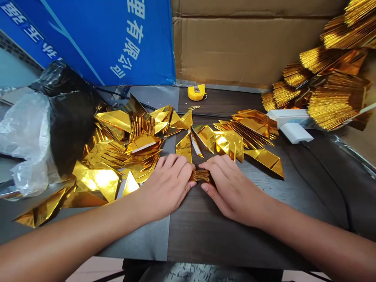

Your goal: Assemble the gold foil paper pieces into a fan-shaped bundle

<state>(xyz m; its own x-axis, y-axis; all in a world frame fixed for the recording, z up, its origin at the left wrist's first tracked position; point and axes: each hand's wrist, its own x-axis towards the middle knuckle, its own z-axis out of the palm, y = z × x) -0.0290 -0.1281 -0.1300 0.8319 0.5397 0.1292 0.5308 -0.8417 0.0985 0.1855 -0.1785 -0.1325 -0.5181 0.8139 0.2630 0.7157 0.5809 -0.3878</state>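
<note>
A small stack of folded gold foil paper [201,176] lies between my two hands near the table's middle, its layered edges facing me. My left hand [173,180] is closed around the stack's left end, and my right hand [225,182] grips the right end. Both hands hide most of the stack. Just beyond them lie loose folded gold foil pieces [229,143]. To the left is a large heap of folded gold foil pieces [105,152], some overlapping the grey sheet beside my left forearm.
A yellow tape measure [196,92] sits at the back, before a cardboard panel [235,47] and a blue printed box [117,39]. Fanned gold foil bundles [331,98] are piled at right, near a white plug [296,133] with a cable. Plastic bags [70,113] stand left.
</note>
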